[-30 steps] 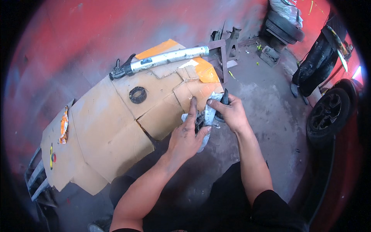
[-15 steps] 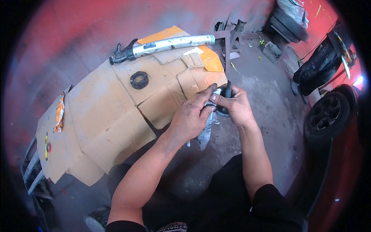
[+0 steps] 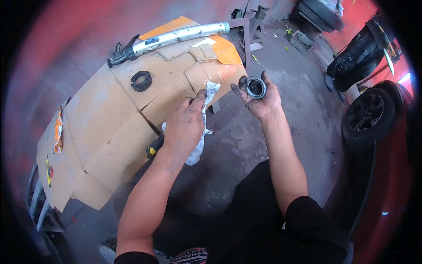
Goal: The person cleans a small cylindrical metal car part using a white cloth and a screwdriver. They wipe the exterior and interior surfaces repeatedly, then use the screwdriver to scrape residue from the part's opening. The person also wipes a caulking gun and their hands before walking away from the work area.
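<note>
My left hand [image 3: 183, 121] is closed on a crumpled, smudged white rag [image 3: 197, 152], which hangs down beside the cardboard's near edge. To its right, my right hand [image 3: 269, 102] is turned palm up with blackened fingers around a short round part [image 3: 256, 88] with a pale rim and a dark hollow inside. Rag and part are apart. Flattened cardboard [image 3: 103, 119] covers the work surface. On it lie a silver tube [image 3: 180, 38] with a black end fitting [image 3: 123, 53] and a black notched ring [image 3: 134, 83].
A crumpled orange wrapper [image 3: 58, 132] and a yellow cutter [image 3: 48, 169] lie on the cardboard's left end. A yellow-and-black tool [image 3: 153, 150] shows beside my left forearm. A car wheel [image 3: 365, 112] and another person's dark-clothed legs [image 3: 356, 59] are at right. Stacked tyres [image 3: 317, 17] stand behind.
My hands have moved apart: the left went left with the rag, and the right turned palm up with the round part. The yellow-and-black tool has come into sight.
</note>
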